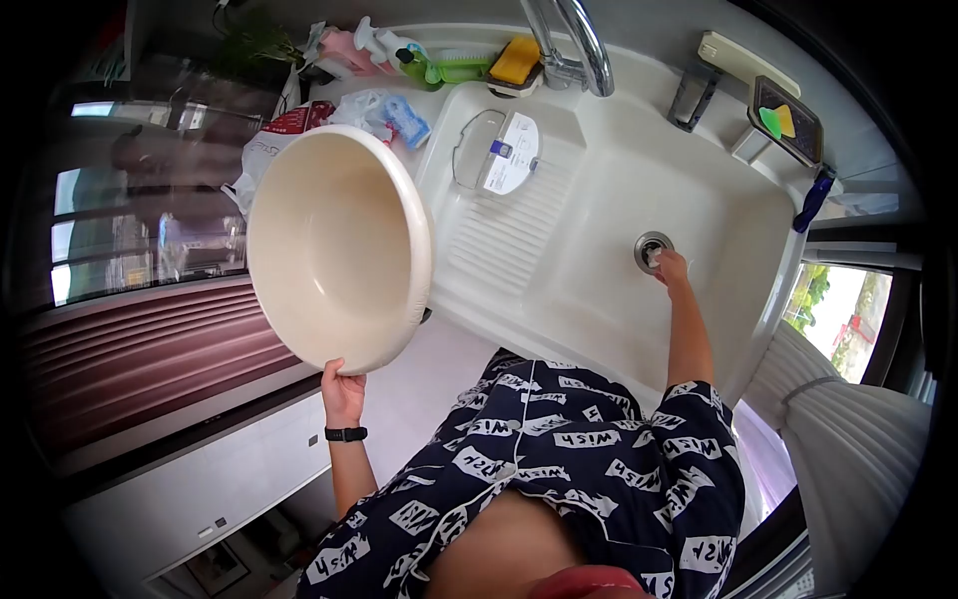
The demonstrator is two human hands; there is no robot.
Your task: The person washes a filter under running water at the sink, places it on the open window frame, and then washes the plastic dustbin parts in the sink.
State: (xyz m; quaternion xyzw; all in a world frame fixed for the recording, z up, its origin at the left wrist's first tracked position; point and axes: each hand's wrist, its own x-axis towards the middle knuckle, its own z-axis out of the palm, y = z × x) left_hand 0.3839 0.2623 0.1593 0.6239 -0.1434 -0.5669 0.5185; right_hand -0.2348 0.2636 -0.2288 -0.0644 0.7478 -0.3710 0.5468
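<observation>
A large cream plastic basin (334, 250) is tipped up at the left of the sink, its hollow turned toward me. My left hand (344, 394) grips its lower rim, with the fingers curled over the edge. In the white sink (609, 299), my right hand (671, 268) reaches down to the round metal drain (647, 243). The right fingers are pinched together over the drain opening. Something small and whitish shows at the fingertips, but I cannot make out what it is.
A clear and white plastic container (511, 155) lies on the ribbed washboard (504, 240). At the back are a chrome faucet (584, 60), a yellow sponge (516, 60) and a green brush (454, 68). A soap holder (785, 122) sits on the right ledge; a curtain (848, 449) hangs beside it.
</observation>
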